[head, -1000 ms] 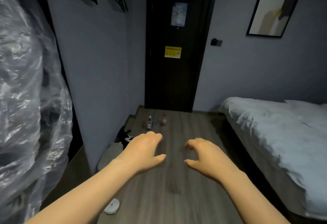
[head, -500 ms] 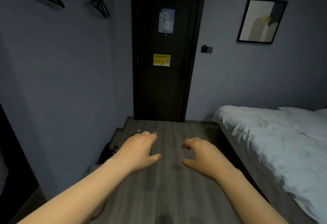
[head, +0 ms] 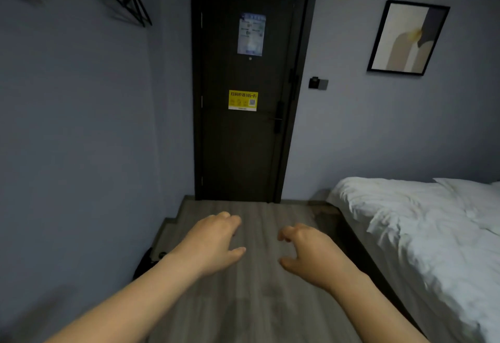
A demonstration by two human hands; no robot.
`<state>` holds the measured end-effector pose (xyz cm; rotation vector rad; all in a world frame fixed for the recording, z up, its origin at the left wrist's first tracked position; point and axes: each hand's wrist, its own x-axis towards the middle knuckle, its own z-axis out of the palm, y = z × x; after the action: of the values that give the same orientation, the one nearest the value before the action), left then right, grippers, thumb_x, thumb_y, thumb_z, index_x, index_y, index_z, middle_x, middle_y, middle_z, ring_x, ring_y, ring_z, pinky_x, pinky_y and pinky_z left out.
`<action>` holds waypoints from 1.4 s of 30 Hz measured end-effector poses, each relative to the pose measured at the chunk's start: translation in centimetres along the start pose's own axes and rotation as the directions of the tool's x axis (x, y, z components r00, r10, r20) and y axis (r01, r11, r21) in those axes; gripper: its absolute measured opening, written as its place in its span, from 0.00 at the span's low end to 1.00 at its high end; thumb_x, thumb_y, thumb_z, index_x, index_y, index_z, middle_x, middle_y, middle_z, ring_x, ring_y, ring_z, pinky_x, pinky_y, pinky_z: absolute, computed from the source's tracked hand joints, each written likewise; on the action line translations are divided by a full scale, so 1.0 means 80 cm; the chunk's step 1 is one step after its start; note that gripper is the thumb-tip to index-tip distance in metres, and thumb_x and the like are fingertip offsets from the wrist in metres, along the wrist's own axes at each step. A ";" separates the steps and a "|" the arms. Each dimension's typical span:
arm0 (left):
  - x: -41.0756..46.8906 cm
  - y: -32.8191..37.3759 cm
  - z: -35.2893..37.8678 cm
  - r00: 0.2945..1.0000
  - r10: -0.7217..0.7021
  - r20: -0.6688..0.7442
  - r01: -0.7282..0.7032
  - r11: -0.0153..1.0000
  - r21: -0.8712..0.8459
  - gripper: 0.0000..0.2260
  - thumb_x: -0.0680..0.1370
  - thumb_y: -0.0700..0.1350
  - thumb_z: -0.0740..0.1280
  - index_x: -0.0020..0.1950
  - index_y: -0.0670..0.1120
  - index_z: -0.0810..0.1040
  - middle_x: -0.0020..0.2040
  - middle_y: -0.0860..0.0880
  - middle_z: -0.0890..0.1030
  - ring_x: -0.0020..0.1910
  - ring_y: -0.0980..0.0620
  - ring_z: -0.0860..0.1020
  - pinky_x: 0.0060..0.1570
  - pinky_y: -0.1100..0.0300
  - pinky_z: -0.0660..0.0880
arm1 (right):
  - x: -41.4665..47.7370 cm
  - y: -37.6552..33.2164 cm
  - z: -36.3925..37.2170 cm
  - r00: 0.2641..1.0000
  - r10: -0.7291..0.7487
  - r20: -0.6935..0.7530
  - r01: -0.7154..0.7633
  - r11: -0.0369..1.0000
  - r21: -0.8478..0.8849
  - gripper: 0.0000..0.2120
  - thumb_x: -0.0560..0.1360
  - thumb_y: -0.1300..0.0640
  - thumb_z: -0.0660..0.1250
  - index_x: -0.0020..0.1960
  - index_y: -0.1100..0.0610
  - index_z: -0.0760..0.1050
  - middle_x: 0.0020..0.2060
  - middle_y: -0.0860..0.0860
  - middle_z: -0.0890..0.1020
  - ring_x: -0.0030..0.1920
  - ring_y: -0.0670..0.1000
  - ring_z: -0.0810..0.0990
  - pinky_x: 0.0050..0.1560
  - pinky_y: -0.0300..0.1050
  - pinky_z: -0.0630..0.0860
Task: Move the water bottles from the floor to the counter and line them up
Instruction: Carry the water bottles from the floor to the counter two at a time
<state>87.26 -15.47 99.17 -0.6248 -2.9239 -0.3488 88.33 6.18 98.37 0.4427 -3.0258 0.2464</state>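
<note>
My left hand [head: 213, 242] and my right hand [head: 308, 254] reach forward side by side over the wooden floor [head: 259, 302], palms down, fingers curled and apart, holding nothing. The water bottles do not show in this view; my left hand covers the patch of floor where they stood in the earlier frames. No counter is visible.
A dark door [head: 243, 93] with a yellow Wi-Fi sticker stands straight ahead. A bed with white bedding [head: 422, 234] runs along the right. A grey wall [head: 75, 139] with hanger racks closes the left, with a dark object [head: 147, 261] at its foot. A framed picture [head: 407, 38] hangs right.
The view has moved forward and tilted up toward the door. The plastic-wrapped mass at the left left the view, and the small bottles on the floor slipped behind my left hand.
</note>
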 end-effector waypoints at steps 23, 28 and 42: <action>0.378 -0.219 0.100 0.980 -0.189 0.061 0.193 0.979 -0.062 0.16 0.76 0.56 0.66 0.60 0.50 0.73 0.55 0.52 0.75 0.52 0.55 0.74 0.53 0.59 0.74 | 0.469 0.148 0.123 0.983 -0.107 0.150 0.098 0.993 0.062 0.22 0.72 0.45 0.70 0.64 0.44 0.70 0.56 0.44 0.77 0.51 0.44 0.77 0.47 0.34 0.72; 0.444 -0.271 0.126 0.971 -0.223 0.090 0.230 0.969 -0.085 0.15 0.76 0.55 0.66 0.60 0.51 0.74 0.55 0.52 0.75 0.53 0.55 0.73 0.52 0.61 0.73 | 0.557 0.166 0.149 0.965 -0.163 0.206 0.146 0.985 0.094 0.20 0.73 0.46 0.70 0.63 0.43 0.70 0.57 0.44 0.76 0.48 0.42 0.72 0.47 0.33 0.69; 0.640 -0.467 0.200 0.948 -0.252 0.194 0.284 0.946 -0.159 0.11 0.75 0.54 0.68 0.55 0.52 0.76 0.51 0.54 0.75 0.51 0.56 0.74 0.49 0.62 0.72 | 0.817 0.179 0.233 0.928 -0.101 0.359 0.074 0.993 0.088 0.21 0.74 0.46 0.69 0.65 0.46 0.69 0.59 0.46 0.75 0.55 0.46 0.76 0.54 0.38 0.72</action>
<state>24.03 -24.81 85.35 -0.2842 -3.1741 -0.6330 20.79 -1.61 84.16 0.6999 -3.3521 0.2999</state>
